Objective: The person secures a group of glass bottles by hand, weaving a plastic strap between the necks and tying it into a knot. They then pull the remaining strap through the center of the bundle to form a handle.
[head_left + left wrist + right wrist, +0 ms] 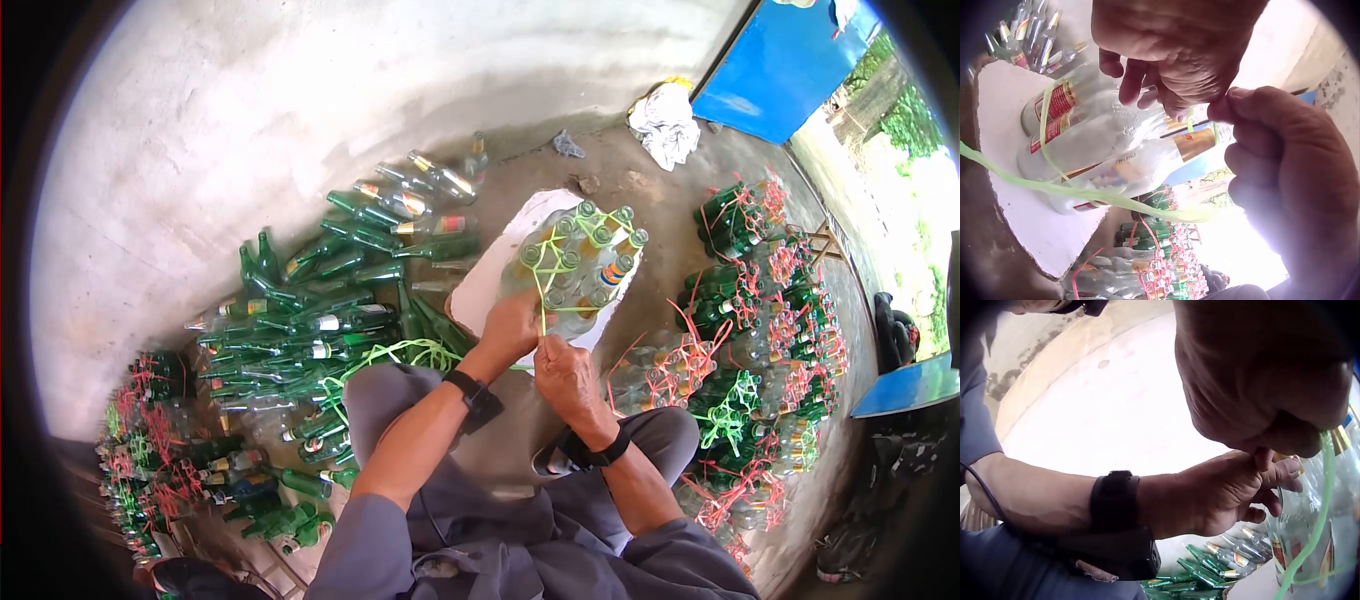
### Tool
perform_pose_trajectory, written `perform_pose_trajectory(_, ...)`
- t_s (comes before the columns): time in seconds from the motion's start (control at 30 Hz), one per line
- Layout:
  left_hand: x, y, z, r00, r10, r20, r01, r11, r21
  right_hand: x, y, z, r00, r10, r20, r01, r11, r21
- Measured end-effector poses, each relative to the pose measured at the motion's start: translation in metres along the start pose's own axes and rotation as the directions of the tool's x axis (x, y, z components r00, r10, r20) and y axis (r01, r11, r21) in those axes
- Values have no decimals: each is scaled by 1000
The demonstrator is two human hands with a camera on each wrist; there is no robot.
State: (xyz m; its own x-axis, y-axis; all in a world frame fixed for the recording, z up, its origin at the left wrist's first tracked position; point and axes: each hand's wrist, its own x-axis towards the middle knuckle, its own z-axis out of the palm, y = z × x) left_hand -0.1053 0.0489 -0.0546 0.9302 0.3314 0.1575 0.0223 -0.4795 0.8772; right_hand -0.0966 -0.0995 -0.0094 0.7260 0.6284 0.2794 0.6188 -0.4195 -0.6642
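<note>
A cluster of clear bottles stands on a white board, with light green strap looped between the necks. At the near side of the cluster, my left hand pinches the strap beside the bottle necks, its other fingers loosely bent in the left wrist view. Just below it my right hand grips the strap, and the two hands meet at the fingertips. From the curled right hand a length of green strap hangs down in the right wrist view. The pinch point itself is partly hidden by the fingers.
Many loose green and clear bottles lie on the floor at the left, against the wall. Bundles tied with red and green strap stand at the right and far left. Loose green strap lies by the left knee.
</note>
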Motion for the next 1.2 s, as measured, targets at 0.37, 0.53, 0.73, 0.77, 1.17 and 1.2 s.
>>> perform_pose_trajectory(0.37,1,-1,-1,999,52,-7,-53,993,-108,3,-1,-6,990,-118,71,120,993,-20)
perform_pose_trajectory(0.53,-1,-6,3,1000,30,0,-30,993,-115,30,3,-31,982,-189,20,189,982,-6)
perform_pose_trajectory(0.73,-1,-3,1,1000,9,3,-9,999,37,77,-3,-50,954,-299,1,298,952,-69)
perform_pose_trajectory(0.77,0,-5,3,1000,13,-17,-13,999,36,87,0,-50,962,-273,-22,267,953,-144)
perform_pose_trajectory(1.17,0,-10,9,998,55,-38,-54,998,6,31,5,-38,981,-150,-122,141,987,-75)
perform_pose_trajectory(1.2,-1,-10,8,998,48,-42,-48,999,4,35,7,-39,981,-150,-123,142,987,-73)
